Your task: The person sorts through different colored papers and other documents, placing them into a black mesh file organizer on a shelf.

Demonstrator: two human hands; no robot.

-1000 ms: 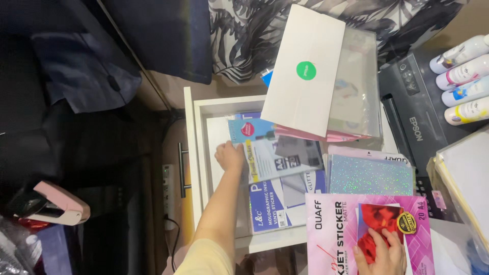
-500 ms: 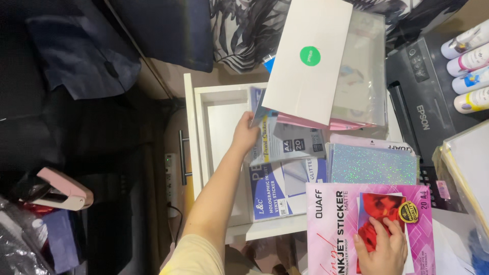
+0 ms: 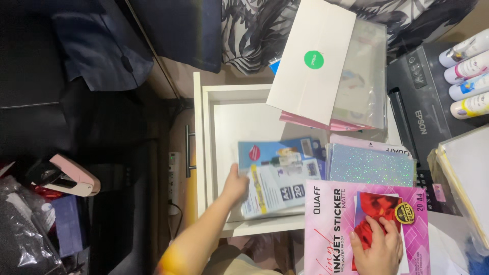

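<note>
Blue and white paper packs (image 3: 277,178) are lying in the open white drawer (image 3: 224,127), and the left hand (image 3: 235,186) is gripping the topmost one at its left edge, fingers curled over it and closed on it; the pack is blurring, so it seems to be lifting or sliding out of the stack. I am counting at least two packs under that hand, though the blur is hiding any more. Gripping at the edge is probably letting the hand peel one pack off the others.

Lower right, the right hand (image 3: 377,249) is pressing flat, fingers spread, on a pink pack of sticker paper (image 3: 356,224), seemingly steadying it over the drawer's front corner rather than grasping it. Just above it one glittery holographic pack (image 3: 369,165) is sitting, overlapping another pink pack beneath. Farther up, a white folded card with a green round sticker (image 3: 310,63) is resting on a clear sleeve (image 3: 364,76).

At the right a black printer (image 3: 415,97) is standing with four bottles (image 3: 466,81) lying side by side on it. Far left, one pink stapler (image 3: 69,175) is lying among dark clutter.
</note>
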